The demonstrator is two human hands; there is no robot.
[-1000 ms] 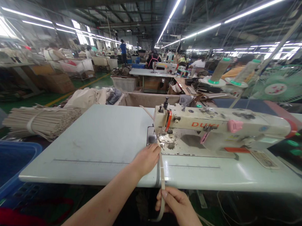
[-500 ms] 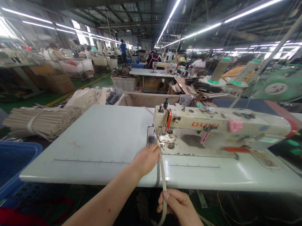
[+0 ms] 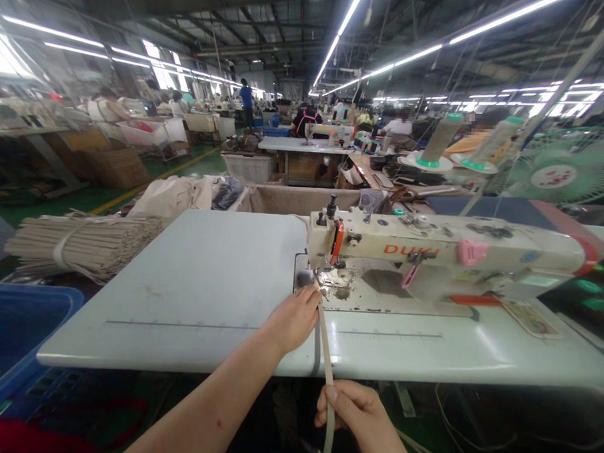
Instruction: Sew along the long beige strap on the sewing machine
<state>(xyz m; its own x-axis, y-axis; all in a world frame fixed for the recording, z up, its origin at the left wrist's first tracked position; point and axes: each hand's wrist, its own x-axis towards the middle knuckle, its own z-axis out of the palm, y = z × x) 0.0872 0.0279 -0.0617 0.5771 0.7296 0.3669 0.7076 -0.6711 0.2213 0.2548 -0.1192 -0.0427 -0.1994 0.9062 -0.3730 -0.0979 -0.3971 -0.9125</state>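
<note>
A beige strap (image 3: 325, 348) runs from the needle area of the white sewing machine (image 3: 431, 259) down over the table's front edge. My left hand (image 3: 295, 316) rests on the table beside the strap, fingers closed and pinching it near the presser foot. Below the table edge my right hand (image 3: 358, 416) is closed on the strap's lower part, thumb on top. The strap's tail hangs down past that hand.
A tied bundle of beige straps (image 3: 81, 243) lies at the left beyond the white table (image 3: 204, 282). A blue crate (image 3: 12, 334) stands at lower left. Thread cones (image 3: 438, 142) and a green fan (image 3: 564, 174) are at the right. Other people work at distant tables.
The strap has fed a little toward the machine; the loop hanging below my right hand has straightened into a tail. Both hands stay almost in place.
</note>
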